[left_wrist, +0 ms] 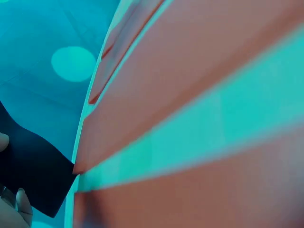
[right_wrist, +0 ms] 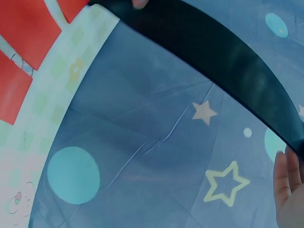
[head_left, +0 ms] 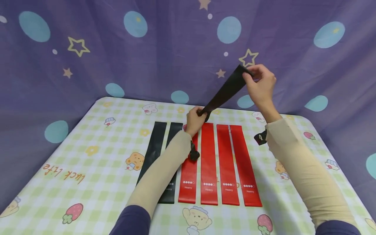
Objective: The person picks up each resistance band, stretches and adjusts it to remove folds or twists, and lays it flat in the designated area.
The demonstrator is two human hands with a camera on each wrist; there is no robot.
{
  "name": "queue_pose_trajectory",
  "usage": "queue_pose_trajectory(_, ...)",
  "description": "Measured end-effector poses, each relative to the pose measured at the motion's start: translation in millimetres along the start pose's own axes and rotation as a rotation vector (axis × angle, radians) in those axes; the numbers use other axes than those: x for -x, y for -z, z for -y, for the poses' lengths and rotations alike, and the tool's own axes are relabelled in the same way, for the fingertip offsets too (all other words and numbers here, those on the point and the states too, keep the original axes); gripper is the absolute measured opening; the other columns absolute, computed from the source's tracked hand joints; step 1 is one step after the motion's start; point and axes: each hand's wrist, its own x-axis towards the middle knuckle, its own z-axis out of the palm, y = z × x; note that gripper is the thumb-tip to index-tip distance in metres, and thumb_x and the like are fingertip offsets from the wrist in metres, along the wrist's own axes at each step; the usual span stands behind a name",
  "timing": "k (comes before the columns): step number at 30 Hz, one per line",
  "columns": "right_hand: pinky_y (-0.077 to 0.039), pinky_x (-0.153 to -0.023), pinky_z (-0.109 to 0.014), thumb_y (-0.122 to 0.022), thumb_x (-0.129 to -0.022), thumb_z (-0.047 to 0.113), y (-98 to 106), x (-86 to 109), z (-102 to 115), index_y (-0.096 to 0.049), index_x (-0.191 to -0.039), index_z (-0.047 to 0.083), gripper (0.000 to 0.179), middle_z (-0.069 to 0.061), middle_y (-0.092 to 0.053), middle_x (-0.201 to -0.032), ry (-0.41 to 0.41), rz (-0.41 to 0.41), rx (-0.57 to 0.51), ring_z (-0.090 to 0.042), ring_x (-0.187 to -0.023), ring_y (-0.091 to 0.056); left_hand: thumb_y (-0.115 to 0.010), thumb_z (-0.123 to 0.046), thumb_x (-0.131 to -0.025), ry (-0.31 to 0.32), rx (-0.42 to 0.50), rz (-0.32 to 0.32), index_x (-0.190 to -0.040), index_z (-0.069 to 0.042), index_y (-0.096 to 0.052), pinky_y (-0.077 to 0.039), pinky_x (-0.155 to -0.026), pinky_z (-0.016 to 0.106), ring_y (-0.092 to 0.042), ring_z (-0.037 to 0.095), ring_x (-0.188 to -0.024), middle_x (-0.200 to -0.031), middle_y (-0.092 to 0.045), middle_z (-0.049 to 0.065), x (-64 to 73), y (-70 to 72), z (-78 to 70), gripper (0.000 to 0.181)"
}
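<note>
A black resistance band [head_left: 226,89] is stretched diagonally between the two hands, raised above the far part of the table. The left hand [head_left: 195,120] grips its lower end, over the far ends of the red bands. Higher and to the right, the right hand [head_left: 261,85] pinches the upper end between thumb and fingers. In the right wrist view the black band [right_wrist: 213,57] bows in a broad arc, with the right hand's fingers [right_wrist: 287,178] at one end. Below lie several flat red bands [head_left: 209,156] marked "Heavy", side by side.
Two more black bands, one of them at the far left [head_left: 154,140], lie left of the red ones, partly covered by the left sleeve [head_left: 164,173]. A checked cloth [head_left: 97,130] with cartoon prints covers the table. Behind it hangs a purple curtain [head_left: 176,49] with stars.
</note>
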Motion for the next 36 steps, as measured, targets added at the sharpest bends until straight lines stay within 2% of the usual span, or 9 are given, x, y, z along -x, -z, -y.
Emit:
queue_pose_trajectory(3, -0.045, -0.063, -0.01, -0.067, -0.081, 0.005, 7.0, -0.8, -5.8, -0.068, -0.088, -0.001, 0.01, 0.023, -0.056, -0.068, -0.032, -0.004, -0.014, 0.006, -0.063, -0.055, -0.065, -0.01, -0.085, -0.042, -0.034, 0.031, -0.095, -0.004, -0.067, -0.05, -0.077, 0.036, -0.061, 0.025, -0.078, -0.085, -0.068, 0.013, 1.4, 8.8, -2.7, 0.012)
queue_pose_trajectory(8, -0.048, -0.054, -0.01, -0.067, -0.081, 0.003, 17.5, -3.6, -15.6, -0.067, -0.083, 0.009, 0.007, 0.016, -0.06, -0.067, -0.124, -0.014, -0.103, 0.002, -0.058, -0.057, -0.064, -0.013, -0.087, -0.113, -0.102, 0.087, -0.101, -0.005, -0.067, -0.05, -0.081, 0.039, -0.061, 0.028, -0.082, -0.091, -0.069, 0.014, 2.7, 24.0, -6.6, 0.016)
queue_pose_trajectory(14, -0.05, -0.054, -0.012, -0.067, -0.081, 0.002, 23.2, -1.7, -26.0, -0.065, -0.081, 0.013, 0.012, 0.013, -0.061, -0.068, -0.175, -0.008, -0.143, 0.001, -0.058, -0.058, -0.064, -0.014, -0.088, -0.115, -0.148, 0.125, -0.099, -0.005, -0.067, -0.037, -0.101, 0.045, -0.062, 0.027, -0.089, -0.092, -0.069, 0.013, 6.6, 40.5, -4.8, 0.015)
queue_pose_trajectory(17, -0.051, -0.054, -0.012, -0.067, -0.081, 0.001, 25.3, 0.0, -29.4, -0.065, -0.081, 0.014, 0.013, 0.012, -0.061, -0.068, -0.185, -0.012, -0.166, 0.0, -0.058, -0.059, -0.064, -0.013, -0.088, -0.109, -0.152, 0.139, -0.1, -0.004, -0.067, -0.031, -0.106, 0.048, -0.063, 0.028, -0.092, -0.096, -0.069, 0.013, 8.7, 48.7, -2.2, 0.016)
queue_pose_trajectory(23, -0.051, -0.054, -0.013, -0.066, -0.081, -0.002, 29.5, 2.5, -32.4, -0.064, -0.081, 0.013, 0.015, 0.011, -0.063, -0.069, -0.21, -0.012, -0.208, -0.001, -0.058, -0.06, -0.065, -0.014, -0.088, -0.087, -0.136, 0.143, -0.099, -0.004, -0.068, -0.046, -0.093, 0.041, -0.061, 0.027, -0.091, -0.097, -0.068, 0.014, 9.8, 63.8, 2.1, 0.016)
queue_pose_trajectory(27, -0.052, -0.055, -0.013, -0.066, -0.081, -0.002, 33.3, 3.8, -34.2, -0.064, -0.08, 0.013, 0.015, 0.01, -0.063, -0.068, -0.239, -0.011, -0.22, -0.001, -0.057, -0.061, -0.065, -0.013, -0.087, -0.07, -0.109, 0.151, -0.098, -0.002, -0.067, -0.052, -0.077, 0.032, -0.064, 0.027, -0.074, -0.092, -0.068, 0.015, 10.1, 71.8, 5.7, 0.016)
queue_pose_trajectory(30, -0.052, -0.055, -0.013, -0.066, -0.081, -0.003, 35.7, 5.5, -35.7, -0.064, -0.08, 0.012, 0.015, 0.009, -0.063, -0.067, -0.255, -0.007, -0.237, -0.002, -0.057, -0.061, -0.064, -0.011, -0.087, -0.048, -0.063, 0.172, -0.098, 0.0, -0.065, -0.05, -0.067, 0.026, -0.065, 0.031, -0.061, -0.087, -0.067, 0.017, 11.8, 77.8, 7.8, 0.015)
queue_pose_trajectory(32, -0.052, -0.055, -0.013, -0.067, -0.081, -0.004, 36.8, 6.8, -36.4, -0.064, -0.08, 0.01, 0.015, 0.008, -0.063, -0.067, -0.266, -0.004, -0.25, -0.002, -0.056, -0.062, -0.064, -0.01, -0.088, -0.034, -0.028, 0.191, -0.097, 0.001, -0.064, -0.05, -0.066, 0.024, -0.066, 0.035, -0.059, -0.084, -0.066, 0.018, 13.7, 81.7, 8.4, 0.014)
queue_pose_trajectory(36, -0.052, -0.054, -0.013, -0.067, -0.08, -0.005, 39.3, 10.1, -38.0, -0.064, -0.079, 0.008, 0.014, 0.008, -0.063, -0.066, -0.296, 0.009, -0.263, -0.002, -0.055, -0.062, -0.064, -0.01, -0.087, -0.039, -0.022, 0.202, -0.093, 0.002, -0.065, -0.048, -0.074, 0.025, -0.066, 0.033, -0.072, -0.082, -0.067, 0.019, 17.4, 88.9, 9.5, 0.013)
